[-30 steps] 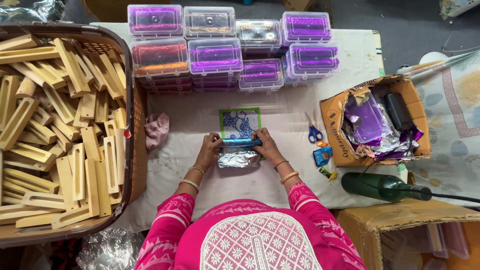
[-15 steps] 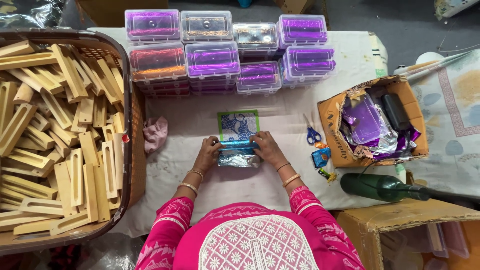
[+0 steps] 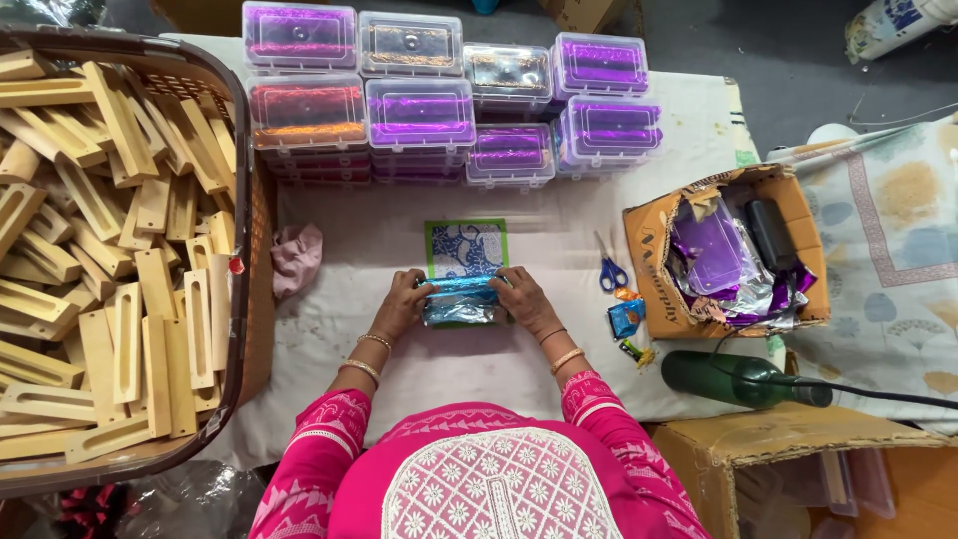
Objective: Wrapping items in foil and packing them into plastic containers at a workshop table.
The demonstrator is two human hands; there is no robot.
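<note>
Left hand and right hand both grasp a small block wrapped in shiny blue foil, one at each end, fingers curled over its top. Block sits mid-table on the white cloth, over the near edge of a green-bordered blue patterned card. Left: brown basket of pale wooden pieces. Far: stacked clear plastic boxes with purple foil. Right: blue-handled scissors.

Eight clear boxes show on top of the stacks, and one basket holds too many wooden pieces to count. One pair of scissors, one green bottle, two hands at work.
</note>
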